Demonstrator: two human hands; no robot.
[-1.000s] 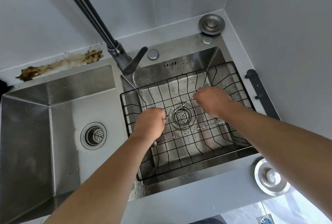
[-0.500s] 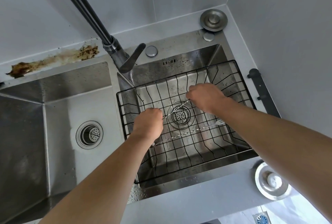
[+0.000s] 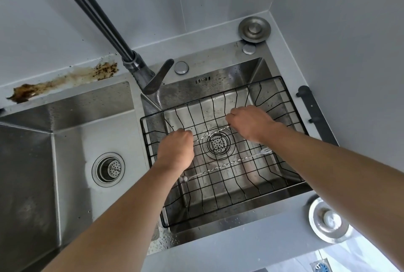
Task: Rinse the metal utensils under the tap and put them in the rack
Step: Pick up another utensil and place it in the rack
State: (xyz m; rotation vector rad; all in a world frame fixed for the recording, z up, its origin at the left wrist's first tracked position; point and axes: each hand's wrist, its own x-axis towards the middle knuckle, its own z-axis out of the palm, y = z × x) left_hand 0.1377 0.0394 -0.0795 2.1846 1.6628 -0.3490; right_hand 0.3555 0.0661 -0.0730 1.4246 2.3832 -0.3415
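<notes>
A thin twisted skewer [image 3: 211, 133] is pinched at both ends, left hand [image 3: 176, 151] and right hand [image 3: 249, 122] closed on it, held level over the rack [image 3: 290, 105] middle, its long axis parallel to a second skewer [image 3: 227, 164] laid nearer the front edge.

Bright, even daylight with soft shadows, mild glare on the steel sink [image 3: 91, 118], wide-angle bending at edges, perhaps slightly soft.
</notes>
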